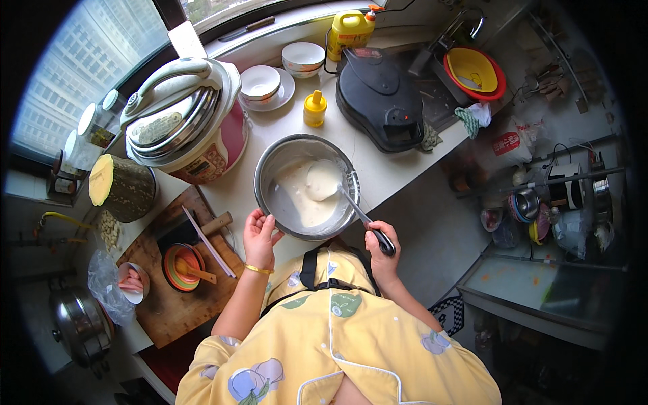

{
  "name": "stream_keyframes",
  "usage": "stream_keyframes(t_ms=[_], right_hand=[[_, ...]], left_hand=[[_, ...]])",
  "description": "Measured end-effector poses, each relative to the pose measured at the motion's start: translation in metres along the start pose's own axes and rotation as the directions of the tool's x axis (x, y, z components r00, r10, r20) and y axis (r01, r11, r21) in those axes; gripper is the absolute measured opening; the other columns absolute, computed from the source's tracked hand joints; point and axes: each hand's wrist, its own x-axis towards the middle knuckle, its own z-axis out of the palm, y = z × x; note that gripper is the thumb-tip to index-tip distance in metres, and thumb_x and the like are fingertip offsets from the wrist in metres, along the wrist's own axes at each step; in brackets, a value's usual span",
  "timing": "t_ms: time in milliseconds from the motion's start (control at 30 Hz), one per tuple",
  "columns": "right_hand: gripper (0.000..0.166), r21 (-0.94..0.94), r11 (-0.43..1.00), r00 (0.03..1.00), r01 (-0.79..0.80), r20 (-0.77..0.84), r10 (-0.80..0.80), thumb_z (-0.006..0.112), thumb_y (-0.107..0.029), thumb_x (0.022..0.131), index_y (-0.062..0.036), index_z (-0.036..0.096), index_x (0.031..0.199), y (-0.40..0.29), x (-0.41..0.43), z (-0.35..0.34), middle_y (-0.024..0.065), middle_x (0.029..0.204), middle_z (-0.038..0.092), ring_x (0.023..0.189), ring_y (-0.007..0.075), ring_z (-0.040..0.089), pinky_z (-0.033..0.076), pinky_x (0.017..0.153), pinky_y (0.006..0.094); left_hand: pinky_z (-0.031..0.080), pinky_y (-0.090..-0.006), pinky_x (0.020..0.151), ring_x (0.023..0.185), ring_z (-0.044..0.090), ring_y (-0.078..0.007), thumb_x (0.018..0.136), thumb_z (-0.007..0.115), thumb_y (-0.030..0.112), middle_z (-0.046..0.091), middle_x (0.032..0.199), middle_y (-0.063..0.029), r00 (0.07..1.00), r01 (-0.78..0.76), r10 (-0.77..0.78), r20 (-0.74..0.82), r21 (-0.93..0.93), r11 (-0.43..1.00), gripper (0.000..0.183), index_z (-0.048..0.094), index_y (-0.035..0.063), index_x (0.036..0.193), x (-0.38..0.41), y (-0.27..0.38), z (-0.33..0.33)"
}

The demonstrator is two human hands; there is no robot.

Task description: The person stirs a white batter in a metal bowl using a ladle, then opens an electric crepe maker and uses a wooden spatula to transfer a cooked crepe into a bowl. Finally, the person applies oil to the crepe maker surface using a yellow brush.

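A steel mixing bowl [268, 202] holding creamy white batter [311, 215] stands at the counter's front edge. My left hand [259, 238] grips its near left rim between thumb and fingers. In my right hand [385, 253] is the black handle of a metal ladle [354, 202], which slants down into the bowl. The ladle's scoop is full of batter, and its underside is hidden. Beyond the bowl are a yellow capped bottle [315, 110] and a black electric griddle [379, 96] with its lid down and a red light lit.
An electric pressure cooker [202, 131] and a cut winter squash [129, 187] stand left. A wooden cutting board [177, 314] bears a cleaver [217, 223], chopsticks [205, 238] and a striped bowl [174, 283] with a brush. White bowls [302, 58] sit near the window; red and yellow basins [473, 68] are by the sink.
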Motion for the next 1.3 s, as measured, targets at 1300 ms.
stream_keyframes(t_ms=[1300], right_hand=[[0.018,0.286,0.927,0.969,-0.243,0.019,0.248,0.062,-0.011,0.084,-0.0025,0.058,0.099,-0.001,0.036,0.014,0.0018,0.077,0.059,0.062,0.0041,0.05,0.041,0.053,0.0178]], left_hand=[[0.053,-0.0245,0.07,0.084,0.057,-0.007,0.09,0.055,0.009,0.057,0.096,0.0016,0.998,-0.058,0.056,0.03,0.058,0.997,0.028,0.046,0.0074,0.116,-0.005,-0.001,0.008]])
